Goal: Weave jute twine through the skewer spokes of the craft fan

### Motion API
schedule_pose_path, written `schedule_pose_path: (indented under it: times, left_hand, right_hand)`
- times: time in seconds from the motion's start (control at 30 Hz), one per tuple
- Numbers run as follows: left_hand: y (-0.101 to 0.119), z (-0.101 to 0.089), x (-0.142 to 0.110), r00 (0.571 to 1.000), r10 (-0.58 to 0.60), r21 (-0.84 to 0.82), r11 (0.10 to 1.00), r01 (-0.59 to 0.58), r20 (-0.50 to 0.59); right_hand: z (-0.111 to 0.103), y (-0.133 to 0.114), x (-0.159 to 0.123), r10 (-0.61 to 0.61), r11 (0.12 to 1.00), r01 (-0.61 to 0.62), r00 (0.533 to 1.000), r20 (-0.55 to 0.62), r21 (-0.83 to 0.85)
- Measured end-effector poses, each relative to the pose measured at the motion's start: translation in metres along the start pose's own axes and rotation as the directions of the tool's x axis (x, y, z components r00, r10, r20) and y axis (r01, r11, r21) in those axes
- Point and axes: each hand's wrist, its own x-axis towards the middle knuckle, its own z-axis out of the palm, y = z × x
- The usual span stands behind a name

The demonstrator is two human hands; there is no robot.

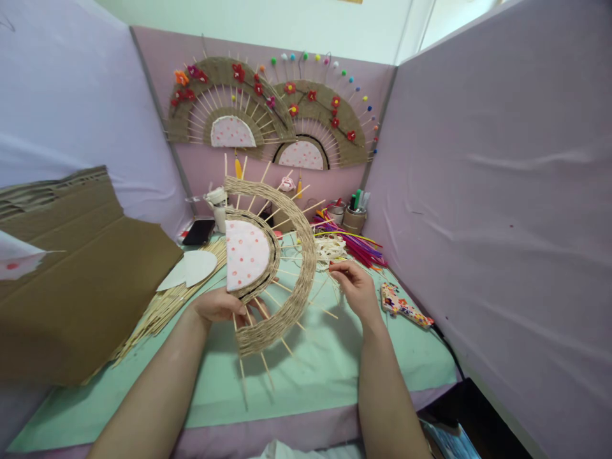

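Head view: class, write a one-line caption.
Left hand holds a half-round weaving of tan twine on thin wooden sticks over pale-green cloth, right hand raised beside it.

No readable text, labels, brands, numbers or signs anywhere

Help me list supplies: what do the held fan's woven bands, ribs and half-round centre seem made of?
Woven bands: matt twine, perhaps jute, by their coarse tan strands. Ribs: bare wood or bamboo, being thin, pale, straight. Half-round centre: matt, probably cloth, with soft-edged pink dots.
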Motion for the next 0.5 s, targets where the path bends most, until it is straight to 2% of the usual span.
schedule_pose_path:
  times: [0.1,0.23,0.33,0.5]
  left_hand:
    - [0.002,0.003,-0.002,1.0,-0.003,0.004,1.0,0.003,0.017]
    - [-0.003,0.004,-0.001,0.994,0.057,-0.072,0.996,-0.05,0.094]
    - [-0.008,0.005,0.004,0.992,0.069,-0.111,0.992,-0.057,0.108]
    - [-0.015,0.009,0.015,0.988,0.044,-0.153,0.988,-0.022,0.147]
  right_hand:
    - [-0.004,0.0,0.0,0.113,0.984,-0.118,0.993,0.045,0.132]
    - [-0.002,-0.003,-0.001,0.179,0.962,-0.185,0.983,0.051,0.199]
    - [0.004,-0.005,-0.001,0.191,0.956,-0.196,0.981,0.04,0.221]
    - [0.012,-0.006,-0.001,0.163,0.954,-0.138,0.984,-0.075,0.265]
